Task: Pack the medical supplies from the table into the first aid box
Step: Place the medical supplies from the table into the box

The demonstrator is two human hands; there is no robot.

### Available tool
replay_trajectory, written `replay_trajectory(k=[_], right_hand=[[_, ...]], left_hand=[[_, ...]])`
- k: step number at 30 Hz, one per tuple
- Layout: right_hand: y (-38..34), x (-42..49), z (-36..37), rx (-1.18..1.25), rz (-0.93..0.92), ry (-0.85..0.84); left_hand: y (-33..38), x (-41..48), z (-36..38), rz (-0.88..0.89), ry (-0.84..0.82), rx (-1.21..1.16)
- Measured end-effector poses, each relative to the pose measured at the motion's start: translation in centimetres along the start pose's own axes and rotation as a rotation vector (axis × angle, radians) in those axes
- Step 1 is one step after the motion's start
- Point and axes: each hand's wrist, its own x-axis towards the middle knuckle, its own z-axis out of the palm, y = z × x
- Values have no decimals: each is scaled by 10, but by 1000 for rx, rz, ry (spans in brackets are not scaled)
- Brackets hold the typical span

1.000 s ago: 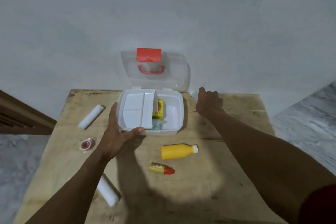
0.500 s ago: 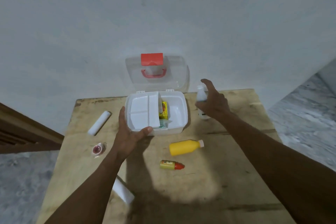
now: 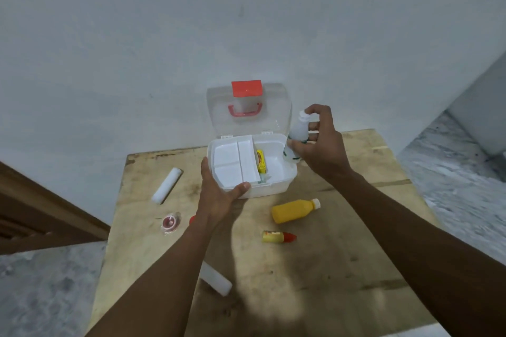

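Plain home room: bare white wall, worn wood table, mottled stone floor

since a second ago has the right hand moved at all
Yes. The right hand has lifted a white bottle from the table beside the first aid box and brought it up over the box's right rim.

no text is legible; print on the small yellow bottle is blurred.
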Motion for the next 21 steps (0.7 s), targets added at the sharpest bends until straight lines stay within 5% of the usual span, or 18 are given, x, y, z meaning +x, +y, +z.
replay_trajectory(k=[21], right_hand=[[63, 41, 60, -377, -205, -66]], left_hand=[[-7, 4, 4, -20, 27, 9]])
